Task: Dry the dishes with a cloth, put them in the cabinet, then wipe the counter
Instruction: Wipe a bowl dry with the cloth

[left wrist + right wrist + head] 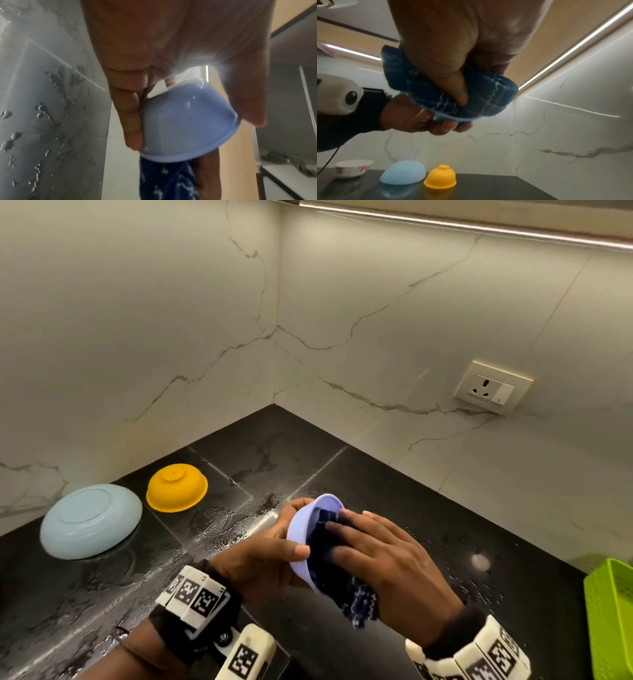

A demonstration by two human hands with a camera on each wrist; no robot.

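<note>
My left hand (274, 546) grips a small lilac bowl (305, 529) tipped on its side above the wet black counter (308, 460); the left wrist view shows the bowl (185, 121) held between fingers and thumb. My right hand (380, 556) holds a dark blue patterned cloth (359, 604) and presses it into the bowl's inside. From the right wrist, the thumb pushes into the bunched cloth (436, 89). An upturned yellow bowl (176, 487) and an upturned light blue plate (90, 520) lie on the counter at left.
A white flowered bowl (353, 169) stands upright left of the blue plate (403, 174) and yellow bowl (440, 177). A green basket (611, 618) sits at the right edge. A wall socket (491, 386) is on the marble backsplash. Water drops cover the counter.
</note>
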